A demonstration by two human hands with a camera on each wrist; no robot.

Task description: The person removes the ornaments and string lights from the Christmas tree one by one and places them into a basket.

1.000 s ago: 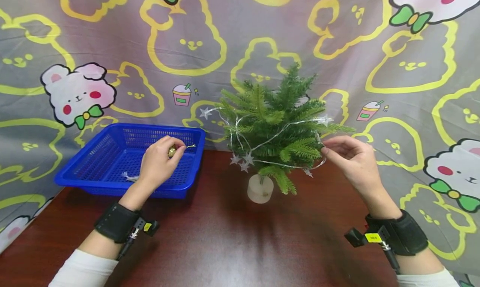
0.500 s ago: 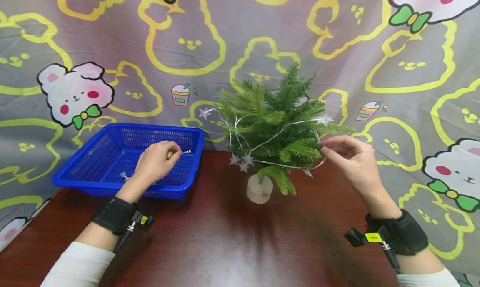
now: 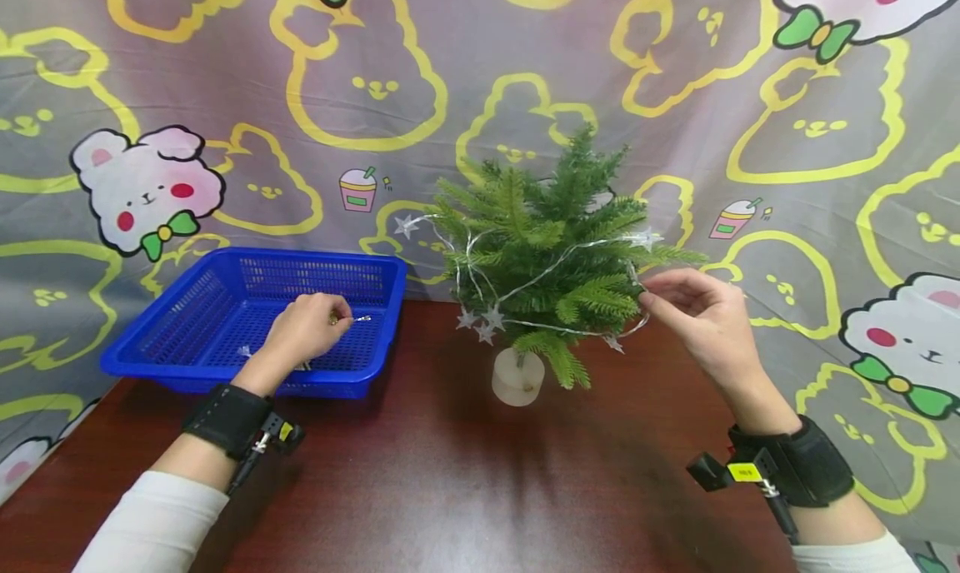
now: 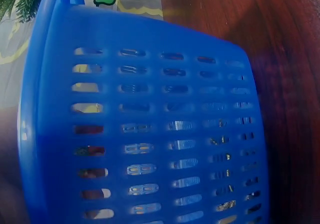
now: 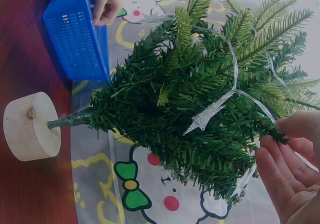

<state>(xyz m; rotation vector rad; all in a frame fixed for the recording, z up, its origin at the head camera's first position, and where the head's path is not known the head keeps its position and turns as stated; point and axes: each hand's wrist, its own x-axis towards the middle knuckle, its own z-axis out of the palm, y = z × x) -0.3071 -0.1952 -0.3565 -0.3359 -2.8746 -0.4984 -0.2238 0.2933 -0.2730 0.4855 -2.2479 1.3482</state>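
Over the blue basket (image 3: 382,340), my left hand (image 3: 303,333) pinches a small gold bauble (image 3: 333,316), mostly hidden by the fingers, with a thin shiny end sticking out to the right. My right hand (image 3: 697,319) holds a branch tip and the clear light string between thumb and fingers at the right side of a small artificial Christmas tree (image 3: 540,256). The right wrist view shows this grip (image 5: 292,159) close up. Star-shaped lights (image 3: 493,317) hang on the string wound round the tree. A round pale wooden base (image 3: 517,379) carries the tree upright.
The basket stands on the dark wooden table (image 3: 465,481), left of the tree. Inside lies a small clear piece (image 3: 245,352). Through the basket's slotted wall (image 4: 150,99), the left wrist view shows silvery and gold bits. A patterned cloth (image 3: 420,73) hangs close behind.
My left hand has moved down and slightly left, lower into the basket, with the gold bauble. The right hand keeps its hold at the tree.
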